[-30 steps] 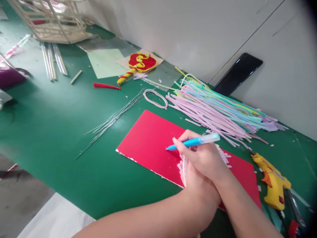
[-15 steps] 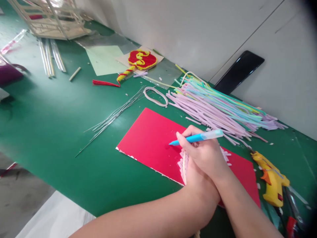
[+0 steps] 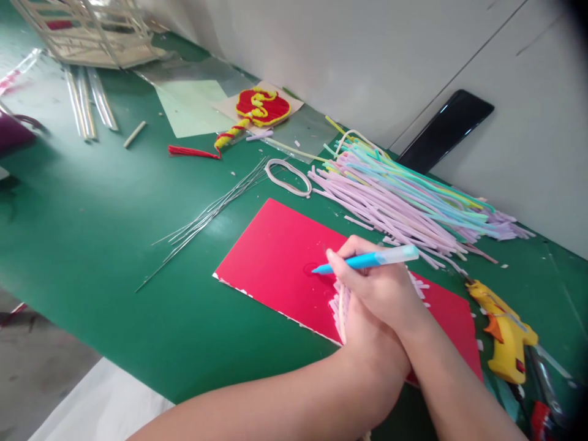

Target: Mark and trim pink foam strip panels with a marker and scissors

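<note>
My right hand (image 3: 383, 288) is closed round a light blue pen (image 3: 367, 260), its tip touching a red card sheet (image 3: 275, 263) that lies on the green table (image 3: 101, 202). My left hand (image 3: 367, 340) lies under the right wrist, pressing down on a small piece made of pale pink and white strips (image 3: 337, 303) on the card. Its fingers are mostly hidden. A faint curved pen line shows on the card at the pen tip.
A heap of pastel pipe cleaners (image 3: 404, 202) lies behind the card, with a white loop (image 3: 288, 177) and thin wires (image 3: 206, 214) to the left. A yellow glue gun (image 3: 505, 334) sits at right. A red-yellow fan piece (image 3: 261, 107), black phone (image 3: 445, 128) and wooden frame (image 3: 92, 30) stand further back.
The pen tip has slid a little over the red card, tracing a small curve. My left hand has stayed pressed on the strip piece. The view has shifted slightly.
</note>
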{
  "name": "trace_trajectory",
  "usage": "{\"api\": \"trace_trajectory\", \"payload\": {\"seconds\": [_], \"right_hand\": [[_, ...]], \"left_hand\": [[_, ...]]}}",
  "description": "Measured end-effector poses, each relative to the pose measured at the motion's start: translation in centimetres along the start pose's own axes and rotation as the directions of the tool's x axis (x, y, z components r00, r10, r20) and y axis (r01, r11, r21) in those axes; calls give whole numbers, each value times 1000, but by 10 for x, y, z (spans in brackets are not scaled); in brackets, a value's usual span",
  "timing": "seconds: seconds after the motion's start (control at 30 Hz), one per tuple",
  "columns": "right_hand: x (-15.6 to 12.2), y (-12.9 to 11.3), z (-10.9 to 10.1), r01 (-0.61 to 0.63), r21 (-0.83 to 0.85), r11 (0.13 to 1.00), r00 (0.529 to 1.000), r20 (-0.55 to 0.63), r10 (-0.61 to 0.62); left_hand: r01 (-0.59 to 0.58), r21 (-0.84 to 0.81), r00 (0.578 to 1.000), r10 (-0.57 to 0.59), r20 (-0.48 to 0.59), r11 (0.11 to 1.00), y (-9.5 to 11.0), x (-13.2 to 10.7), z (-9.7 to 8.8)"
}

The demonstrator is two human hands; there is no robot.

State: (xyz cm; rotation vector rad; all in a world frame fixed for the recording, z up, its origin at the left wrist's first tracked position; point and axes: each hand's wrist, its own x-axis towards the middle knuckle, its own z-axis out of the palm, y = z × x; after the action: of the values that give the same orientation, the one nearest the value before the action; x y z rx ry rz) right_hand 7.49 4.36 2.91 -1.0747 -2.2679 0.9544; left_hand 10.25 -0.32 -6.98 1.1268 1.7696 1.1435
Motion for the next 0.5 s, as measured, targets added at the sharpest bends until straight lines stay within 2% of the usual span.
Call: {"api": "trace_trajectory", "payload": {"seconds": [0.3,0.5], "right_hand": [[-1,0,-1,-9,6,1000,1000,4,9],[0,2,-2,18,14,1000,999,28,-19]], "left_hand": [[27,-1,1000,-27,2,1000,5,-1,0],[-33,-2,999,33,25,999,1,-2,-4]]}}
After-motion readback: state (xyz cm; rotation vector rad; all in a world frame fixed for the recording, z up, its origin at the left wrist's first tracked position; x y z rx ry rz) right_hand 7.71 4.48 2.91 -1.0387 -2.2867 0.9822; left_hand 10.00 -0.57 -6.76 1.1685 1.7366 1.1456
